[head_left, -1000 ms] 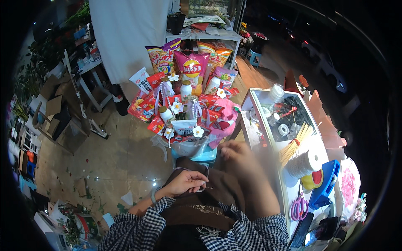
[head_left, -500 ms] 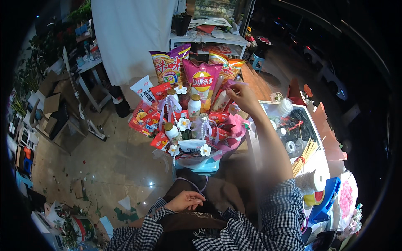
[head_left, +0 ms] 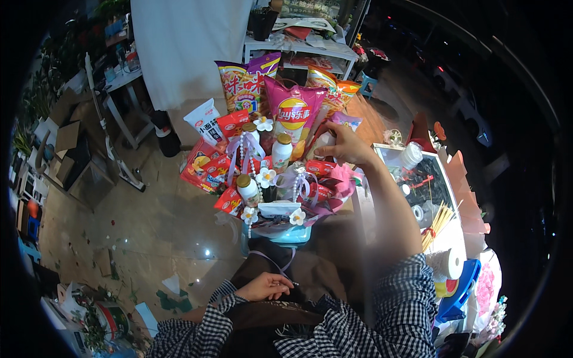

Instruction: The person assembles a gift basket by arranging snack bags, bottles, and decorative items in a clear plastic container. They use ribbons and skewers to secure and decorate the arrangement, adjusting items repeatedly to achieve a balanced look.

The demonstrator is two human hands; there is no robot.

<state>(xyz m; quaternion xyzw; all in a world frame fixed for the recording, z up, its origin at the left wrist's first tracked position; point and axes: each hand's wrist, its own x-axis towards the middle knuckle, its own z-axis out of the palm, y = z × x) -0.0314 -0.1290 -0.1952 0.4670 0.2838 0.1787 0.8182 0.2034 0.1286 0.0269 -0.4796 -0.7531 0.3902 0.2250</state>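
My right hand (head_left: pixel 346 146) reaches into the right side of a snack bouquet, thumb and fingers bent round a white bottle (head_left: pixel 324 142) that they partly hide. Low in front of my body, my left hand (head_left: pixel 268 287) is closed with curled fingers; what it holds, if anything, is too small to make out. A thin lilac ribbon (head_left: pixel 291 258) loops just above it. In the bouquet stand a magenta chip bag (head_left: pixel 292 110), another white bottle with a gold cap (head_left: pixel 282 152), red snack packs (head_left: pixel 204 168), white flowers (head_left: pixel 266 177) and pearl strings with lilac bows (head_left: pixel 305 182).
The bouquet rests on a light-blue stand (head_left: pixel 286 236). To the right, a white table (head_left: pixel 450 238) carries thin wooden sticks (head_left: pixel 437 225), a cord spool (head_left: pixel 446 264) and a blue tape dispenser (head_left: pixel 459 292). A chair (head_left: pixel 74 158) with cardboard stands left; scraps (head_left: pixel 173 300) litter the tiled floor.
My right hand has come down and slightly left, from the bouquet's upper right edge onto the white bottle. My left hand stays put. The view has shifted slightly.
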